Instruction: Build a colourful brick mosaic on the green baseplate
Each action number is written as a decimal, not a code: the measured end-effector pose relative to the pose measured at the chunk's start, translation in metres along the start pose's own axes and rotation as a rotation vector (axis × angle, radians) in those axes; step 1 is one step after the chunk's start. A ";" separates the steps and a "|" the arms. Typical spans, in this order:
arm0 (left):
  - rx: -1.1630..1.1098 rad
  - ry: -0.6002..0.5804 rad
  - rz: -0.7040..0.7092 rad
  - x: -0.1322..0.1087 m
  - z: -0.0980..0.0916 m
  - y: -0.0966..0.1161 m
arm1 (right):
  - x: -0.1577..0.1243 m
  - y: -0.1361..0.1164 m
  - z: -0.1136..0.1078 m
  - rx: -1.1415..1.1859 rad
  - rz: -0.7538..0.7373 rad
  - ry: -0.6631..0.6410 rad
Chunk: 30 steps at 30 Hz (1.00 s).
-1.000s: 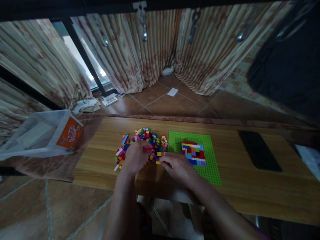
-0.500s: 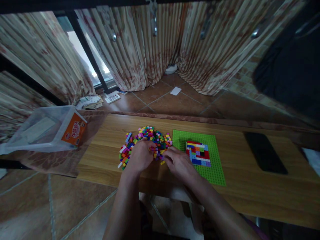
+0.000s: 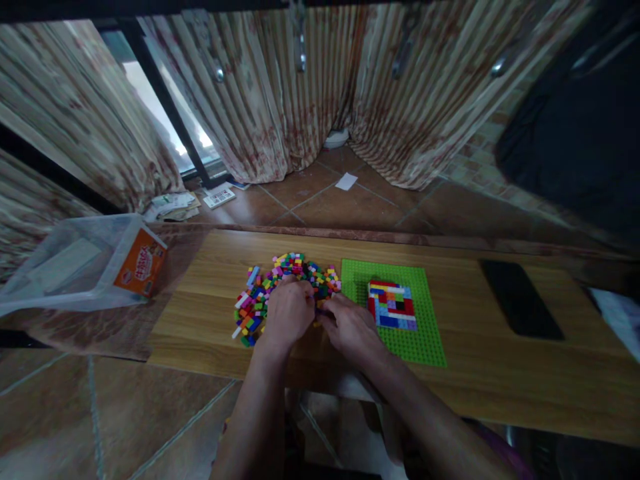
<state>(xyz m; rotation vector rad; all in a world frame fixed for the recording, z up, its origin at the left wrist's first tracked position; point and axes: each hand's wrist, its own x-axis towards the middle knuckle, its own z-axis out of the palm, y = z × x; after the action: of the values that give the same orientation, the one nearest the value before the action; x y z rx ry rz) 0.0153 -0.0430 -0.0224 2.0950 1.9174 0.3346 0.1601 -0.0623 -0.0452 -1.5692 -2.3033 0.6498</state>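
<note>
A loose pile of small multicoloured building bricks (image 3: 257,293) lies on the wooden table. My left hand (image 3: 291,310) is over the right part of the pile, its fingers curled in and hiding the bricks beneath. Close beside it, my right hand (image 3: 350,323) has its thumb and fingers pinched together at the pile's near right edge. The fingertips of both hands almost meet; whatever is between them is too small and covered to make out. Right of my right hand is a green baseplate (image 3: 430,340), bearing a low, squarish block of joined bricks (image 3: 393,305) in several colours.
A black phone-like slab (image 3: 521,299) lies on the table (image 3: 470,300) at the right. A clear plastic bin (image 3: 75,293) with an orange label stands left of the table. Curtains (image 3: 280,100) hang beyond; papers (image 3: 173,205) lie on the floor.
My hands have come closer together, with my left fingertips now near my right ones at the pile's edge. The whole view has shifted slightly. The block on the baseplate looks the same.
</note>
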 end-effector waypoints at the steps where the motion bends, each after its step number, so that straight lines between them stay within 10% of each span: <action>1: -0.004 0.011 0.002 0.001 0.000 0.000 | 0.000 0.000 -0.001 0.015 -0.003 0.015; 15: -1.076 -0.047 -0.046 0.003 0.000 0.029 | -0.002 0.010 -0.039 0.570 0.019 0.419; 30: -1.324 -0.078 -0.036 0.003 0.026 0.073 | -0.018 0.054 -0.070 0.364 0.025 0.429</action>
<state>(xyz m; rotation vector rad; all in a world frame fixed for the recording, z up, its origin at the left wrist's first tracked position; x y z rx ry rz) 0.0930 -0.0472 -0.0204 1.1174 1.0717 1.0989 0.2425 -0.0480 -0.0121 -1.4026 -1.7451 0.6227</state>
